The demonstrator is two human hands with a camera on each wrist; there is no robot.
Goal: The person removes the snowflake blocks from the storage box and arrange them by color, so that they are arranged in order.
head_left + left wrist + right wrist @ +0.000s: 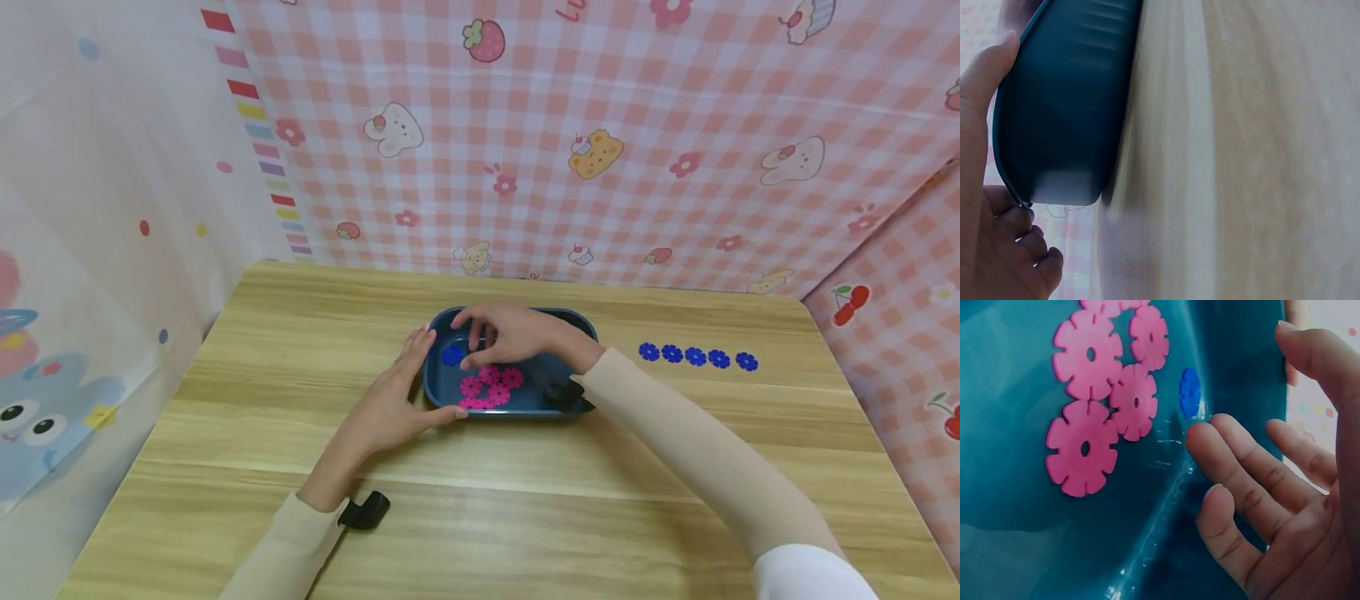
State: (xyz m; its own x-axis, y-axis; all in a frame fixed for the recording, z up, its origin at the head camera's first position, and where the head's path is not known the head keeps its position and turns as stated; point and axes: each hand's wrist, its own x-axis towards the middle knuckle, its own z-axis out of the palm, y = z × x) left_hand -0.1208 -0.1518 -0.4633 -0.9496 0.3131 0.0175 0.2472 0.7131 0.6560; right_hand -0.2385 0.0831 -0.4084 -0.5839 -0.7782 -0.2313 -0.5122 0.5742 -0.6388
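Observation:
A dark blue tray [536, 411] with rounded corners sits on the wooden table. My left hand [390, 408] holds its left end, thumb at the front rim and fingers along the left edge. Inside lie several pink flower-shaped discs [498, 392] with notched edges and a hole in the middle. One blue flower-shaped disc [453, 356] lies near the tray's left end. My right hand [513, 333] reaches over the tray, its fingertips close to that blue disc. In the right wrist view its thumb and fingers [1225, 453] stand apart with nothing between them.
Several blue flower-shaped discs [696, 357] lie in a row on the table [525, 500], right of the tray. A pink checked cloth [525, 192] hangs behind the table, a white patterned one [165, 242] at the left.

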